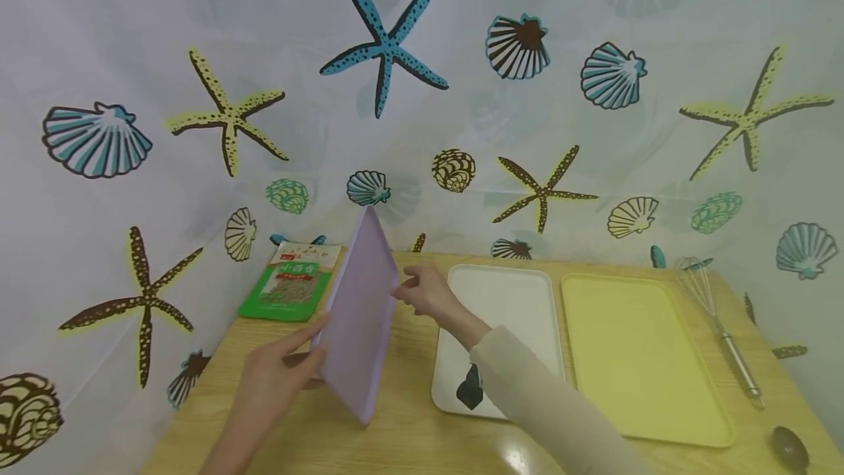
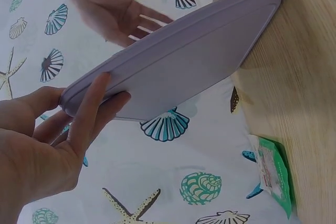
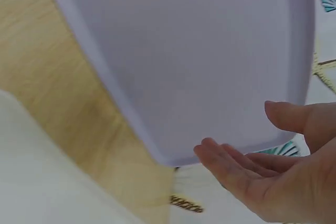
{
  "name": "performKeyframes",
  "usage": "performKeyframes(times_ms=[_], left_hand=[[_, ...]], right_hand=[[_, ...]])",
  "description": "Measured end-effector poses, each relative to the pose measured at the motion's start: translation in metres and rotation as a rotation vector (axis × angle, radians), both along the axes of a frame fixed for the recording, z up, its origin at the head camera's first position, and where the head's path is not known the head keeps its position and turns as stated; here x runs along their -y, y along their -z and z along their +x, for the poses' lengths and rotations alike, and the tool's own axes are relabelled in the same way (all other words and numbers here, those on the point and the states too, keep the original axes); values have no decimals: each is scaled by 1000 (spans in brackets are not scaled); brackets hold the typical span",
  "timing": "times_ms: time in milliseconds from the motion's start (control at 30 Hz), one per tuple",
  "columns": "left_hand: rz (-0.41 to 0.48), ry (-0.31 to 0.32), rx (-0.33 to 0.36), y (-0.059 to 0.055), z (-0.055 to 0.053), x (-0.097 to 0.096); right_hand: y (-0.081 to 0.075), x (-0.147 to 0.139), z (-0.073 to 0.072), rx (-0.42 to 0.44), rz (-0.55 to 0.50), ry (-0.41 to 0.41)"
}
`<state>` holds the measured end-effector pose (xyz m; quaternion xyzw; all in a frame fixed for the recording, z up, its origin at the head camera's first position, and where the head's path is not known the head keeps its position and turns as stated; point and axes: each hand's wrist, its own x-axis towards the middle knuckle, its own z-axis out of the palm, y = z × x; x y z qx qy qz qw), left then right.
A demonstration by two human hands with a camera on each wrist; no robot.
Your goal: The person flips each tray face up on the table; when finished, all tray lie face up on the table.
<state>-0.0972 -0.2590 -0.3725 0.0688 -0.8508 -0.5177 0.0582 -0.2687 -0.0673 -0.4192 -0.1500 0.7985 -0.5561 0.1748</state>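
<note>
A lavender tray (image 1: pixel 361 314) is tilted up on its side at the left of the table, its flat inner face turned toward the right. My left hand (image 1: pixel 278 369) grips its near rim, with the thumb on one side and the fingers on the other, as the left wrist view shows. At the far end of the tray, my right hand (image 1: pixel 430 295) has its fingers fairly straight, right at the rim. In the right wrist view its thumb and fingertips (image 3: pixel 210 150) overlap the tray's edge without curling round it.
A white tray (image 1: pixel 504 306) lies under the right forearm, a dark object (image 1: pixel 470 389) on it. To its right are a yellow tray (image 1: pixel 633 358), a whisk (image 1: pixel 728 347) and a dark spoon (image 1: pixel 789 448). A green packet (image 1: pixel 290 288) lies back left, before a patterned curtain (image 1: pixel 422 130).
</note>
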Motion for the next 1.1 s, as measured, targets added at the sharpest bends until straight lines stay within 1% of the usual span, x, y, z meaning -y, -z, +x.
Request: performKeyframes(times_ms=[67, 200, 300, 367, 500, 600, 733, 833, 967, 1100], left_hand=[[17, -5, 10, 0, -1, 4], [53, -3, 26, 0, -2, 12], [85, -4, 48, 0, -2, 16], [98, -9, 59, -1, -1, 19], [116, -14, 72, -2, -1, 23], [132, -10, 72, -2, -1, 25], [146, -24, 80, -1, -2, 29], [166, -42, 84, 1, -3, 32], [206, -53, 84, 3, -4, 36], [241, -65, 87, 5, -5, 39]], right_hand=[[16, -3, 2, 16, 15, -4], [37, -7, 8, 70, 44, -21], [46, -5, 11, 117, 74, -40], [52, -4, 12, 131, 107, -45], [63, -4, 14, 125, 156, -53], [70, -6, 16, 106, 164, -58], [76, -7, 17, 77, 165, -58], [77, -6, 17, 76, 151, -53], [76, -5, 17, 103, 98, -26], [80, -2, 15, 140, 26, -7]])
